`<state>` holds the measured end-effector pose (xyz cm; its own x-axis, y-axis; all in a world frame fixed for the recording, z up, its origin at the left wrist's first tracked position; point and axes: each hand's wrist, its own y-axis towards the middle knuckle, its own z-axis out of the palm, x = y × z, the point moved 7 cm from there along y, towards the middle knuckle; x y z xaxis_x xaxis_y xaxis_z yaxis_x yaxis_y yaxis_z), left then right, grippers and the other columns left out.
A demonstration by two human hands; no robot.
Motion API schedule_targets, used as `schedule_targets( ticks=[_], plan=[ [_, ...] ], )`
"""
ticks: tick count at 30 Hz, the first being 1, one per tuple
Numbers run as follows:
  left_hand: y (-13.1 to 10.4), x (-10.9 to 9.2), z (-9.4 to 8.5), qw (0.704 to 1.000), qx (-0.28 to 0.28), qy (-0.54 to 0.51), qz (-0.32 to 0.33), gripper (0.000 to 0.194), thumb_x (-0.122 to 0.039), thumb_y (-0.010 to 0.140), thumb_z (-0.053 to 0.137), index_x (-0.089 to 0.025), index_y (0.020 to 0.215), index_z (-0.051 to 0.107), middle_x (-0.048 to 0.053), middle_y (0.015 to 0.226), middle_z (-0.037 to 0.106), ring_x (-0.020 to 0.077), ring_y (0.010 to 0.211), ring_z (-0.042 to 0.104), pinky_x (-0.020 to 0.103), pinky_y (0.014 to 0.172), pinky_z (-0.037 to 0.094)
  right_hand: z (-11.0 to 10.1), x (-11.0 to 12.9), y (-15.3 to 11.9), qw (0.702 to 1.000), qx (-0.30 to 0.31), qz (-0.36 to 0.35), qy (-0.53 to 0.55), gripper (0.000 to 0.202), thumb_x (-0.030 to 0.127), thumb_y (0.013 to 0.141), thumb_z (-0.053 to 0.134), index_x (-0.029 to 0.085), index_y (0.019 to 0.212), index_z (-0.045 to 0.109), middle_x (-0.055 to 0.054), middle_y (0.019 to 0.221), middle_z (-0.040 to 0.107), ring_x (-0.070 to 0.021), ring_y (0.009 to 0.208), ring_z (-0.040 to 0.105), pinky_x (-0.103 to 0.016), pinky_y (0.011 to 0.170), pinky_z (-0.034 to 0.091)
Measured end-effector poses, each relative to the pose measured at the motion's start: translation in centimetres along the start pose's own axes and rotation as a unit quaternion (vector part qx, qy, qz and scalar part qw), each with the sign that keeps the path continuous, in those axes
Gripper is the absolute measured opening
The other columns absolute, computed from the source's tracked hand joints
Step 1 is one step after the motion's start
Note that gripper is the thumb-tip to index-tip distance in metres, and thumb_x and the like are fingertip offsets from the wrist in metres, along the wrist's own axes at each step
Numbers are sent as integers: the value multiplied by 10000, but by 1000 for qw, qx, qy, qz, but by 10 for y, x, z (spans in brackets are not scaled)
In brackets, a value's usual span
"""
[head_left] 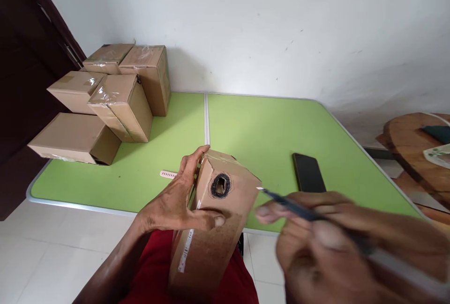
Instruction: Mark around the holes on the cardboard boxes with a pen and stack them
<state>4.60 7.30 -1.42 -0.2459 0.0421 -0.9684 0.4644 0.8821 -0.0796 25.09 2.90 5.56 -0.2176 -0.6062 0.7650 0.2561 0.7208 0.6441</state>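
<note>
A tall cardboard box (pixel 232 210) leans near the table's front edge, with a hole ringed in thick black marks near its top. My left hand (pixel 179 201) grips its left side, the thumb lying across the front face below the hole. At the right, my right hand (pixel 326 243) is closed around a dark, pen-like tool (pixel 291 205), blurred by motion. The tool's pale tip is beside the box's upper right corner; whether they touch is unclear. A strip of printed label runs down the box's left edge.
Several taped cardboard boxes (pixel 123 102) stand at the left of the green table (pixel 253 130). A black phone (pixel 309 173) lies at the right, behind my right hand. A pink strip (pixel 168 174) lies beside my left hand. A round wooden table (pixel 408 140) stands further right.
</note>
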Motion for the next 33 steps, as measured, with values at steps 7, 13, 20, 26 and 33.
schedule_targets(
  ticks=[7, 13, 20, 26, 33],
  plan=[
    [-4, -5, -6, 1000, -16, 6, 15, 1391, -403, 701, 946, -286, 1778, 75, 200, 1661, 373, 426, 1495, 493, 662, 1285, 403, 39, 10, -22, 994, 36, -102, 13, 435, -59, 844, 729, 179, 1196, 823, -47, 987, 844, -224, 860, 809, -361, 736, 690],
    [1, -2, -5, 1000, -9, -2, -6, 1470, -457, 655, 1003, -348, 1781, 65, 191, 1706, 301, 443, 1460, 530, 683, 1283, 404, 37, 6, -20, 994, 24, -105, -22, 400, -26, 866, 737, 186, 1195, 820, -52, 950, 836, -253, 826, 811, -388, 675, 687],
    [2, 1, -5, 1000, -9, 8, -10, 1474, -495, 661, 1011, -332, 1778, 63, 194, 1708, 301, 450, 1505, 487, 670, 1291, 404, 38, 1, -24, 995, 42, -88, -30, 359, -13, 865, 748, 206, 1142, 808, -30, 932, 829, -233, 815, 807, -367, 695, 690],
    [1, -2, -2, 1000, -10, 15, -13, 1469, -513, 657, 1020, -339, 1776, 85, 199, 1723, 293, 455, 1512, 479, 677, 1290, 400, 38, 4, -21, 995, 45, -86, -33, 339, -16, 860, 732, 211, 1102, 800, -21, 912, 823, -218, 821, 811, -340, 711, 699],
    [0, -1, -3, 999, -13, 18, -24, 1445, -478, 665, 1023, -355, 1772, 103, 182, 1674, 363, 427, 1474, 510, 684, 1288, 394, 36, 9, -18, 994, 63, -90, -31, 285, 3, 848, 720, 207, 1037, 781, -24, 886, 834, -221, 771, 817, -336, 672, 688]
  ],
)
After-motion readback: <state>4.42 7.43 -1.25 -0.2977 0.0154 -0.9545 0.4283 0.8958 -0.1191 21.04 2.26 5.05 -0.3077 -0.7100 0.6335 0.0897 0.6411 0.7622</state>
